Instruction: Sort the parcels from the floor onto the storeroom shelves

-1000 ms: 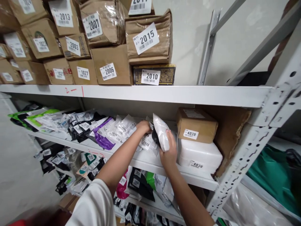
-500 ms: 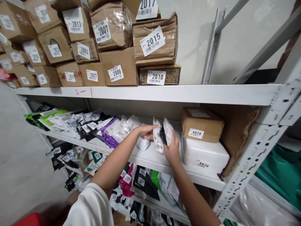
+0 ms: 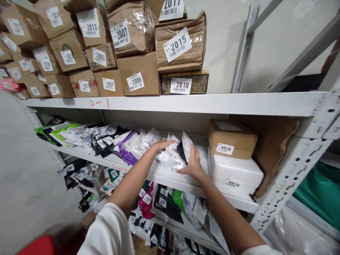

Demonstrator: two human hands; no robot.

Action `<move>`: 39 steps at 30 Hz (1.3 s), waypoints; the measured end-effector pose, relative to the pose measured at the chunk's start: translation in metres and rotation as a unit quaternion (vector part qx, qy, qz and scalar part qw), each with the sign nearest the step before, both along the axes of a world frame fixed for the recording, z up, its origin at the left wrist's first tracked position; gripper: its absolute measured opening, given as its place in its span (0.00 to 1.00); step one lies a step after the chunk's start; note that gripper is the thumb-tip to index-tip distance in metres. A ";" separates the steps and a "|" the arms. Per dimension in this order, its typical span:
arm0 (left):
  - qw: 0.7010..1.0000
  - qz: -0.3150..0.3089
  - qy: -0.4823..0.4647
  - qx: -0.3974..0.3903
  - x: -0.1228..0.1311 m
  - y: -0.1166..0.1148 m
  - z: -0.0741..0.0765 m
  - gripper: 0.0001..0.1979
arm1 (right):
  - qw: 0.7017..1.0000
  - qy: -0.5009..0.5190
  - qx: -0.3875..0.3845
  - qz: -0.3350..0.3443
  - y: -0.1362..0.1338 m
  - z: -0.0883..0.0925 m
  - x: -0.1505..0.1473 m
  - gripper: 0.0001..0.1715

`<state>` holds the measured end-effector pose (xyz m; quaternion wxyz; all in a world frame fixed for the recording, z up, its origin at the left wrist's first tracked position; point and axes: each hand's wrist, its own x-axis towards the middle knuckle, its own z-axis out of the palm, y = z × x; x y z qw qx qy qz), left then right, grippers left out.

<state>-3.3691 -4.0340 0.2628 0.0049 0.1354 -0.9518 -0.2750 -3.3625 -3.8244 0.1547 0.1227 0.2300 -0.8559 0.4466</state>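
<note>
My left hand [image 3: 161,146] reaches onto the middle shelf from the left, its thumb stretched out by the top of a white mailing bag [image 3: 174,153] labelled 2008. Its other fingers are partly hidden. My right hand [image 3: 195,165] is spread, fingers against the right side of another white mailing bag [image 3: 187,143] and thumb pointing left just below the bags. A strip of black plastic [image 3: 181,153] shows between these two bags. Both bags stand on edge, tilted left against the row. Beside them, under my left wrist, lies a white bag [image 3: 164,159].
Right of my hands, a brown box [image 3: 233,140] labelled 4039 rests on a white package [image 3: 235,175] labelled 4038. Cardboard boxes [image 3: 139,79] fill the upper shelf [image 3: 225,104]. A purple bag [image 3: 126,150] and other parcels run leftward. The rack post [image 3: 289,177] stands at right.
The two white bags have tipped left toward the row. My right hand has loosened, with its thumb now off the bags. The view has shifted slightly left.
</note>
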 end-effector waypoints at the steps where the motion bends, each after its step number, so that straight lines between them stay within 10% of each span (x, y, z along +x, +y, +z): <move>1: 1.000 0.001 0.006 0.000 0.000 0.000 0.001 0.42 | 1.000 0.003 -0.002 -0.002 -0.005 0.000 -0.002 0.89; 8: 0.994 0.067 0.037 -0.084 -0.004 -0.025 0.028 0.35 | 0.998 -0.004 -0.017 0.055 -0.053 0.005 -0.013 0.86; 12: 0.991 0.039 0.067 -0.113 0.014 -0.034 0.033 0.38 | 0.996 -0.019 -0.057 0.059 -0.059 0.002 -0.024 0.67; 16: 0.985 -0.033 0.122 -0.120 0.050 -0.021 0.013 0.49 | 0.994 0.012 -0.089 0.062 -0.055 -0.005 -0.033 0.60; 21: 0.924 -0.038 0.322 -0.202 0.086 0.003 -0.027 0.25 | 0.993 -0.001 -0.102 0.061 -0.058 -0.009 -0.037 0.55; 26: 0.873 -0.107 0.363 -0.308 0.085 -0.005 -0.057 0.40 | 0.999 0.036 -0.003 0.033 -0.055 -0.005 -0.024 0.57; 30: 0.843 -0.144 0.378 -0.354 0.070 -0.038 -0.060 0.23 | 0.998 0.053 0.034 -0.002 -0.049 -0.002 -0.010 0.62; 39: 0.806 -0.115 0.432 -0.387 0.055 -0.049 -0.062 0.17 | 0.999 -0.046 0.023 0.010 -0.046 0.000 -0.011 0.83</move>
